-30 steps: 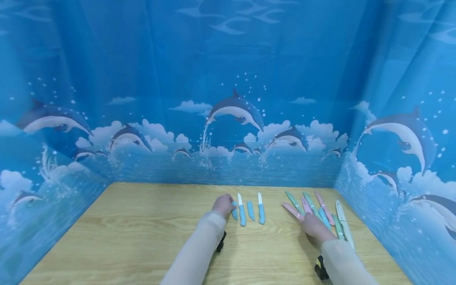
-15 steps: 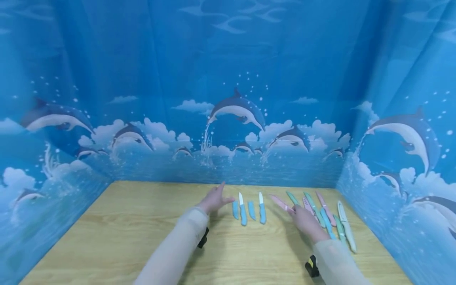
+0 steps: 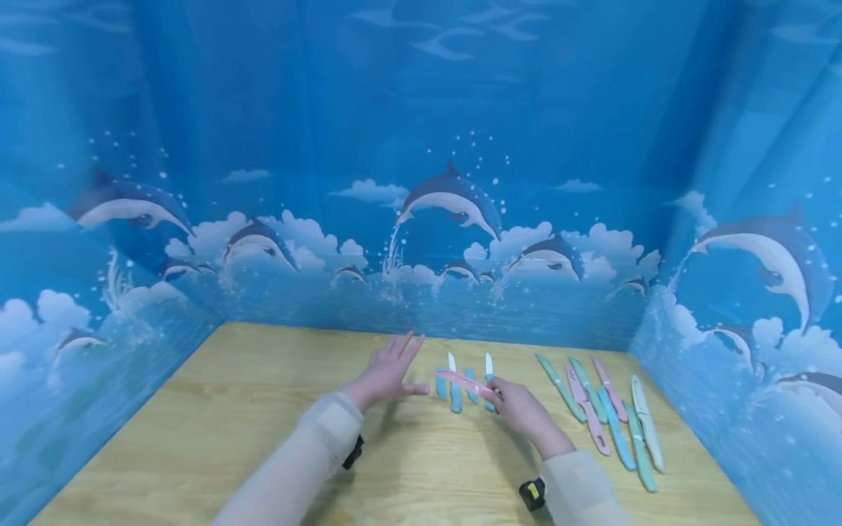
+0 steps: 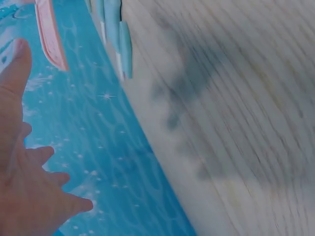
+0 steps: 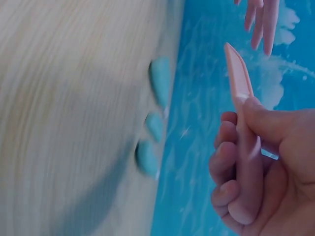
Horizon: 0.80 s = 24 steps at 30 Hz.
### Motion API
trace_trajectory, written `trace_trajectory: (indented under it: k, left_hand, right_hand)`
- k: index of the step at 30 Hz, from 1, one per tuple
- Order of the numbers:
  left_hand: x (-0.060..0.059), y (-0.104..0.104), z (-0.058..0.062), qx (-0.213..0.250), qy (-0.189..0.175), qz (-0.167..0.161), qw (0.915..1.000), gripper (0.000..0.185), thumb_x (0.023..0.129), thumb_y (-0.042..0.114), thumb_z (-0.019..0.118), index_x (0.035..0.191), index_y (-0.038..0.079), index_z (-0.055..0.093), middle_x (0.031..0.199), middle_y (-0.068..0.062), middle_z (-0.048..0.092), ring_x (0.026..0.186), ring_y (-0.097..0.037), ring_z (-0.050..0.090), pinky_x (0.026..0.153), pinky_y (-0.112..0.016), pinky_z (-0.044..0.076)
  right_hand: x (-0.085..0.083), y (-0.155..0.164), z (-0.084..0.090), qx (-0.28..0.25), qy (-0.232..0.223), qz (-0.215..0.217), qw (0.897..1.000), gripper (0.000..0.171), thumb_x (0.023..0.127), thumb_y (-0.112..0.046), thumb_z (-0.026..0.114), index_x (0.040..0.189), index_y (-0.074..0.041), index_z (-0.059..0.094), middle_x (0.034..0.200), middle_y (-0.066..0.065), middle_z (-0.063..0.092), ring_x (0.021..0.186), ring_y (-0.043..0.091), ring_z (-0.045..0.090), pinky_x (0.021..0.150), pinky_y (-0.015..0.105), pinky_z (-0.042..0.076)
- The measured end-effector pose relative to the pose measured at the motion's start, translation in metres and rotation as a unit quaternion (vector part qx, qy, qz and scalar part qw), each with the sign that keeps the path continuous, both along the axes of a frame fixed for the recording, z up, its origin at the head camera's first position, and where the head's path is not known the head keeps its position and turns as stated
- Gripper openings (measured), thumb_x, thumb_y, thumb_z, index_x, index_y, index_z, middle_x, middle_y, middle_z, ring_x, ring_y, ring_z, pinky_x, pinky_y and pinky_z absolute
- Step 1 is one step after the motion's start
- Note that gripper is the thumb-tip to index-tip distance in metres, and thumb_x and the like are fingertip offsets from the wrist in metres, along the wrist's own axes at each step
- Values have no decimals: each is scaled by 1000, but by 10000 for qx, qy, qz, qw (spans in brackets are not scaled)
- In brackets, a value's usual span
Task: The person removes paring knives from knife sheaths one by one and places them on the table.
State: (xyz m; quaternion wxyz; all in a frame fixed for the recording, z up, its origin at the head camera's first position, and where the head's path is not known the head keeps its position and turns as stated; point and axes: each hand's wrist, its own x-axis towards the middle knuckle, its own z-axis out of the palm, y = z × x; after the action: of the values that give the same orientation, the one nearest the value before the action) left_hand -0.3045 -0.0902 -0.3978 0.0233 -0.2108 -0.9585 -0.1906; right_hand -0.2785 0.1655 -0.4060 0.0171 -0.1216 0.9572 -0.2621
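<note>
- Right hand (image 3: 520, 409): fingers curled round the handle end of a pink knife (image 3: 465, 381), thumb pressed along its top; in the right wrist view the same right hand (image 5: 256, 182) wrapped about the pink knife (image 5: 241, 113), tip pointing away from the palm.
- Pink knife: lifted off the wooden table (image 3: 263, 438), held nearly level, tip toward the left hand, crossing above the row of blue knives (image 3: 463, 383); seen in the left wrist view as a pink blade (image 4: 49, 34) at the upper left.
- Left hand (image 3: 388, 372): fingers straight and spread apart, palm down, holding nothing, hovering just left of the blue row; whether touching the table, impossible to tell. In the left wrist view, left hand (image 4: 29, 187) with fingers splayed and nothing between them.
- Blue knives: a short row lying side by side on the table, between the two hands, two with white blades showing toward the backdrop; in the left wrist view blurred at the top edge (image 4: 115, 34), in the right wrist view as blurred teal ends (image 5: 157, 118).
- Further right, well apart from the blue row: a group of knives (image 3: 605, 409) in green, pink, blue and pale cream, lying roughly parallel on the table near the right wall.
- Around the table on three sides: a blue dolphin backdrop (image 3: 454, 204).
- Both forearms in pale sleeves (image 3: 309, 460), a dark wrist strap (image 3: 531, 493) on the right.
</note>
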Motion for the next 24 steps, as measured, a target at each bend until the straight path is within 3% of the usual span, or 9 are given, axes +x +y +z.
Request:
trace_trajectory:
  k: [4,10,13,15,20,24]
  left_hand:
    - [10,4,-2,-24,189,-326,9993,94,85,53,64,155,12,16,161,-15,14,146,-44,11,111,-68,12]
    - [26,9,-5,536,-355,-594,9962,84,90,46,61,154,11,20,159,-10,23,148,-37,12,117,-59,8]
    - [30,11,-6,565,-470,-705,9948,80,91,46,60,153,10,24,157,-10,29,148,-34,16,118,-56,10]
    - [33,12,-7,569,-519,-813,9937,78,92,45,59,152,9,26,149,-7,44,146,-34,21,118,-55,13]
    - [41,14,-7,613,-690,-959,9911,69,93,48,55,148,11,37,126,-4,65,128,-26,53,111,-48,34]
    - [45,17,-7,246,-269,-1072,9936,60,92,48,55,136,8,54,121,-6,68,111,-24,64,98,-41,49]
  right_hand:
    - [7,-15,-1,80,291,354,9989,19,99,-26,53,89,-12,60,65,2,52,56,13,41,52,27,35]
    - [12,-27,-2,226,732,905,9929,20,98,-28,54,89,-12,61,65,-3,53,55,8,41,51,24,36]
    - [16,-31,-3,171,826,1071,9907,20,98,-29,54,91,-12,63,68,-2,58,57,7,43,53,24,39]
    - [19,-32,-4,115,826,1154,9898,21,98,-29,54,91,-12,63,69,-2,58,57,6,43,54,24,39]
    - [24,-36,-2,114,833,1296,9880,22,98,-30,54,96,-11,66,75,0,63,62,6,49,58,26,44]
    - [27,-36,3,148,747,1266,9890,24,97,-32,55,98,-11,67,82,1,67,66,7,53,62,29,47]
